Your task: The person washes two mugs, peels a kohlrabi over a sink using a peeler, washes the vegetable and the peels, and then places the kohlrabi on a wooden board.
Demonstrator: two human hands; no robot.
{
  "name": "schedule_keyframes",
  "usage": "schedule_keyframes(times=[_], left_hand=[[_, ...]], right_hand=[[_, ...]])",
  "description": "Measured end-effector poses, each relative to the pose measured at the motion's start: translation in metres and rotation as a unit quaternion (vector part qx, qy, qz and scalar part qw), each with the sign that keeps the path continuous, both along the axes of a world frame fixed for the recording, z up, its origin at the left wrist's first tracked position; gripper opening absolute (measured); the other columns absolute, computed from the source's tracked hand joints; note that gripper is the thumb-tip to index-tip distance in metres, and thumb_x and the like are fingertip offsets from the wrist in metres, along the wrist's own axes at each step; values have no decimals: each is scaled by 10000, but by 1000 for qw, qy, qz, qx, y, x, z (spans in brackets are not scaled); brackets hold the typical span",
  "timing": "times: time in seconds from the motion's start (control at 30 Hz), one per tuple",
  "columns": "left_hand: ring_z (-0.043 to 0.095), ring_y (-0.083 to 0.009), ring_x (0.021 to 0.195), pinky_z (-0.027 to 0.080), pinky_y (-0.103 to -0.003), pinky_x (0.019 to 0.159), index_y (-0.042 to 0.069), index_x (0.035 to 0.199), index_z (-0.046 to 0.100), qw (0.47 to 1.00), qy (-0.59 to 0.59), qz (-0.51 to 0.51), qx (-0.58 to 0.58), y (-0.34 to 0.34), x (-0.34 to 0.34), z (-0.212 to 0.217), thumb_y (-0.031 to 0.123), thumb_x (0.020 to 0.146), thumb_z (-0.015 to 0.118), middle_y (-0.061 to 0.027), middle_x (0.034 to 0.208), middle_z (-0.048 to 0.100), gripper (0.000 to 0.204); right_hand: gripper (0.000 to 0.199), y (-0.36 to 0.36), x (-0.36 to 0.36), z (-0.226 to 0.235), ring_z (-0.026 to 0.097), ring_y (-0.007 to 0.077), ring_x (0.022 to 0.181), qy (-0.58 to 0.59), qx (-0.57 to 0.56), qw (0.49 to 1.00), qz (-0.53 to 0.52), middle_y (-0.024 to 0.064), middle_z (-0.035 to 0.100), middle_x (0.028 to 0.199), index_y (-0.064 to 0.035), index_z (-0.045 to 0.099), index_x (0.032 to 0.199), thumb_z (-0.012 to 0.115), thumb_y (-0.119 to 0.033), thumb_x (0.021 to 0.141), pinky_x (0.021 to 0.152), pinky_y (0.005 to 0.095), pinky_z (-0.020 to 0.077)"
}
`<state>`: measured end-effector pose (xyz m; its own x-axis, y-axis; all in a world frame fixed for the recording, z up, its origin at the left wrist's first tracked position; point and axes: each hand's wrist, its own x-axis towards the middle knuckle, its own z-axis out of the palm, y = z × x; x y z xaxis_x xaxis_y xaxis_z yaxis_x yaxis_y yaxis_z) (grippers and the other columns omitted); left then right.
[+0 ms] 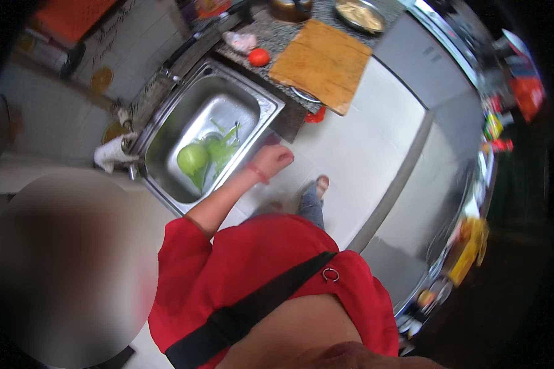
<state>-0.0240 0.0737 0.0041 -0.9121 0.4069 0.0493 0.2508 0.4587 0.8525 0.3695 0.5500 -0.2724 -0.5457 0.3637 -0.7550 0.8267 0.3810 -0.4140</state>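
Observation:
My left hand, a red band at its wrist, hangs over the floor just right of the steel sink. Its fingers are curled in, and nothing shows in them. Inside the sink lies a pale green, rounded gourd-like vegetable with a tapered end. Beside it are lighter green pieces, perhaps peel or leaves; I cannot tell which. My right hand is out of the picture.
A wooden cutting board overhangs the counter edge. Near it are a tomato, a plastic bag, a pot and a metal dish of food. A white cloth hangs by the tap. Blurred packages line the right.

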Motion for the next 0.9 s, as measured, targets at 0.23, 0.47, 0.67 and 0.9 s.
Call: schedule_keyframes(times=[0.23, 0.47, 0.67, 0.9], left_hand=[[581, -260, 733, 454, -315, 670, 64, 829, 618, 972, -120, 202, -9, 33, 3, -38, 186, 727, 583, -117, 797, 612, 163], [580, -177, 703, 454, -290, 657, 40, 849, 598, 892, -171, 408, 94, 32, 24, -41, 151, 730, 595, -94, 775, 608, 163], [535, -84, 716, 441, -226, 660, 15, 856, 584, 780, -176, 579, 159, -35, 68, -58, 56, 751, 601, -16, 777, 596, 115], [564, -203, 834, 449, -304, 736, -1, 984, 537, 681, -268, 676, -80, -185, 107, -106, 156, 617, 716, -120, 909, 590, 437]], right_hand=[[135, 56, -257, 81, 540, 134, 651, 24, -89, 972, 218, 66, 587, 714, 22, 582, 804, 552, -80, 721, 565, 267, 440], [233, 15, -532, 148, 510, 105, 598, 72, -172, 884, 428, 43, 574, 670, 23, 582, 800, 352, 7, 764, 575, 225, 418], [177, -166, -595, 251, 525, 99, 643, 48, -228, 803, 548, 46, 576, 713, 41, 558, 903, 501, -106, 824, 612, 216, 432], [157, -376, -576, 255, 532, 101, 598, -15, -344, 790, 507, 43, 569, 674, -8, 570, 854, 536, -156, 813, 542, 209, 419]])
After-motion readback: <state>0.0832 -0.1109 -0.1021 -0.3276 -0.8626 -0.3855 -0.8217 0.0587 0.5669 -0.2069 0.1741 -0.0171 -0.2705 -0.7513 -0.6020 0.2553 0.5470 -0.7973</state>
